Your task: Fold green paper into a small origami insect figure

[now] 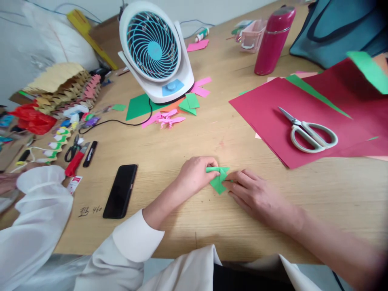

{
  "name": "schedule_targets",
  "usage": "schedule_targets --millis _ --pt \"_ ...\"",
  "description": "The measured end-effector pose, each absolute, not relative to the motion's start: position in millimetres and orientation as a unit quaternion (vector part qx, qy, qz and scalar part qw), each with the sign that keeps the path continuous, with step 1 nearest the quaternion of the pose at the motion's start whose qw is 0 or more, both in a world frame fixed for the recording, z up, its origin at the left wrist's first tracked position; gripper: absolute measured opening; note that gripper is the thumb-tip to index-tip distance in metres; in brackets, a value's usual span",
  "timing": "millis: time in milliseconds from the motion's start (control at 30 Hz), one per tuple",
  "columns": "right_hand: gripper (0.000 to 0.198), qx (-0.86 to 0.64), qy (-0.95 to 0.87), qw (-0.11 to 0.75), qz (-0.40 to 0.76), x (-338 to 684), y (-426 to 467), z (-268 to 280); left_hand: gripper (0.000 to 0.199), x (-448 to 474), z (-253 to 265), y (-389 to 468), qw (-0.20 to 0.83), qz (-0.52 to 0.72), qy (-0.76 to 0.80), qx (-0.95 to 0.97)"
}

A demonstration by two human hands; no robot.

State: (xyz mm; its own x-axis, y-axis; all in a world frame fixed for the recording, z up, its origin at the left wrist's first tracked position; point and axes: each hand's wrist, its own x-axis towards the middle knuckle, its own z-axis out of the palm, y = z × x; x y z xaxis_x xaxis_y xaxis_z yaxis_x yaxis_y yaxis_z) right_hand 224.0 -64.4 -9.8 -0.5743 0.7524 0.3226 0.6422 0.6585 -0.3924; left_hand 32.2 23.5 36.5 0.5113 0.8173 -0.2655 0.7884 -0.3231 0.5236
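Pale cream cloth of the wearer's jacket (178, 271) spreads nearest, at six o'clock from a small folded piece of bright green paper (217, 186) at the light wooden table (178, 141). Around that paper, the left hand (194, 174) sits at nine o'clock, fingers pinching its ten o'clock edge. The right hand (257, 198), at four o'clock, touches its right edge; whether those fingers grip, I cannot tell. White-handled metal scissors (315, 141) lie at two o'clock on dark red paper (266, 117).
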Motion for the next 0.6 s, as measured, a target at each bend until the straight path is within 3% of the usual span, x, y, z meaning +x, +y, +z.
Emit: schedule_targets --millis 267,433,600 --pt "0.021 -0.402 -0.844 0.305 0.181 225.5 -65.7 -8.0 0.010 37.8 32.6 21.3 0.333 0.007 0.414 0.847" --pt "0.018 -0.399 -0.864 0.272 0.138 225.8 -64.8 -11.4 0.014 37.3 34.0 17.8 0.289 -0.014 0.448 0.846" --pt "0.018 -0.390 -0.880 0.240 0.125 225.7 -64.9 -10.7 0.037 30.9 33.1 18.7 0.255 -0.033 0.488 0.834"
